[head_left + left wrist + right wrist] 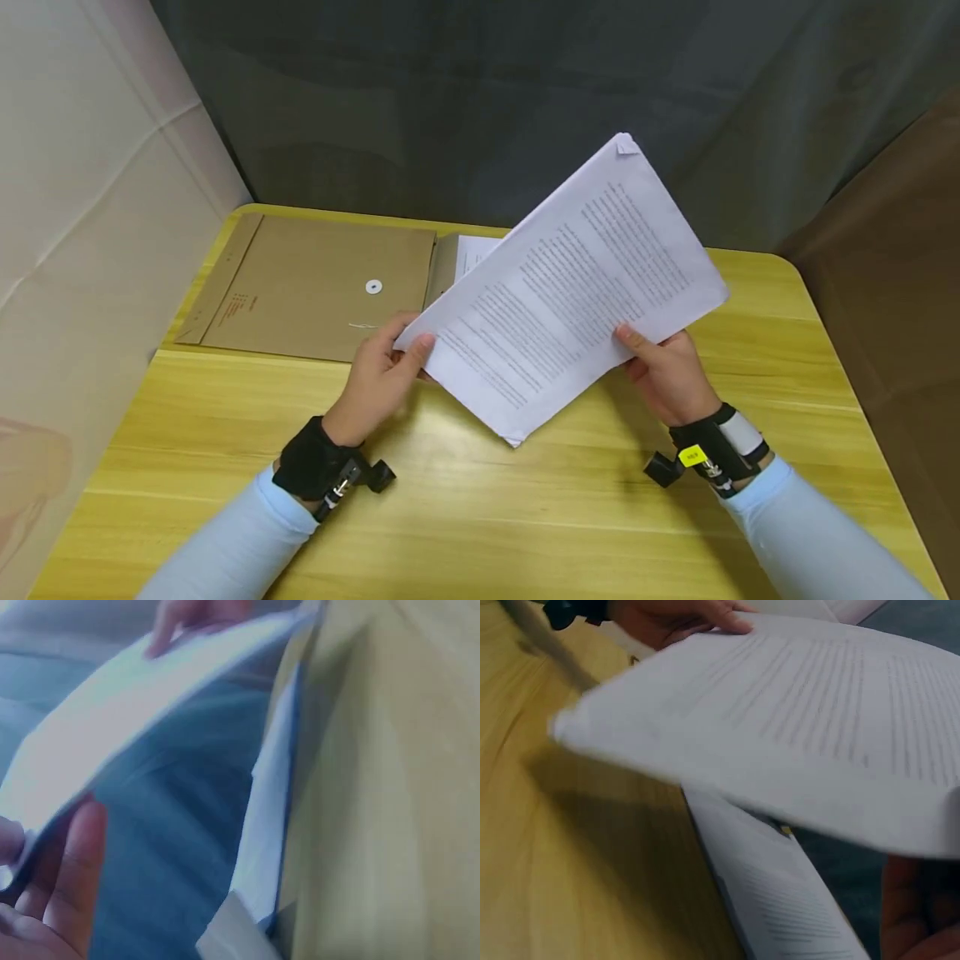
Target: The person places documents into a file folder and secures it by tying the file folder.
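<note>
Lying flat on the yellow bench (480,517), a brown envelope (315,292) sits left of the printed paper stack (570,292). The left hand (378,375) pinches the stack's near-left corner; the right hand (667,375) grips its lower-right edge, holding it tilted above the bench.

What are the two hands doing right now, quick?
Left hand: closed on the stack of printed papers, pinching its left edge.
Right hand: closed on the same stack, gripping its lower right edge.
</note>
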